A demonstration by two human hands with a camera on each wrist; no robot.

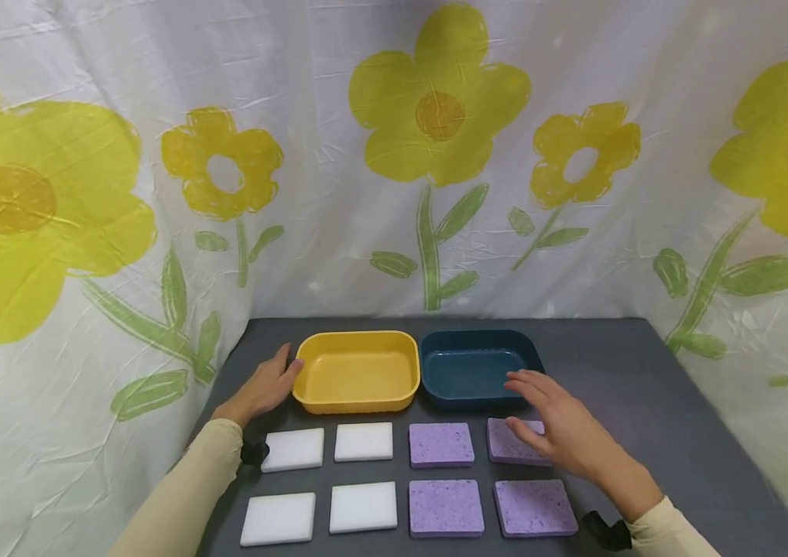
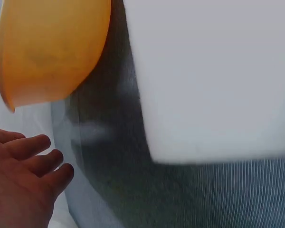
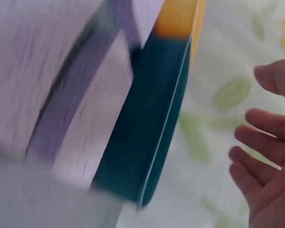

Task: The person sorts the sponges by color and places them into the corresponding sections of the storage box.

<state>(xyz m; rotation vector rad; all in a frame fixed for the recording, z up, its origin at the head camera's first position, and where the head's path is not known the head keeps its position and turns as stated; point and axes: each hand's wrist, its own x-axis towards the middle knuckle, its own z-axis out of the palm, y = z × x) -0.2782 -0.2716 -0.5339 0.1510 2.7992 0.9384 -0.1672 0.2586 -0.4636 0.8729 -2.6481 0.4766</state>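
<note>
My left hand [image 1: 268, 387] is beside the left end of a yellow plastic tub [image 1: 358, 374], its thumb right at the rim in the head view. Relaxed fingers [image 2: 31, 147] with nothing between them show in the left wrist view. A dark teal tub [image 1: 477, 370] stands close against the yellow one's right side. Over its right front corner reaches my right hand [image 1: 561, 422], fingers spread and holding nothing. That hand partly covers a purple sponge [image 1: 511, 442]. Three more purple sponges [image 1: 446, 508] lie nearby. White rectangular sponge blocks [image 1: 362, 507] lie left of them.
The sponges and blocks form two rows on a dark grey table [image 1: 617, 387], in front of the tubs. A white curtain [image 1: 324, 193] with yellow flowers hangs behind and along both sides. Black wrist straps [image 1: 606, 532] show at the sleeves.
</note>
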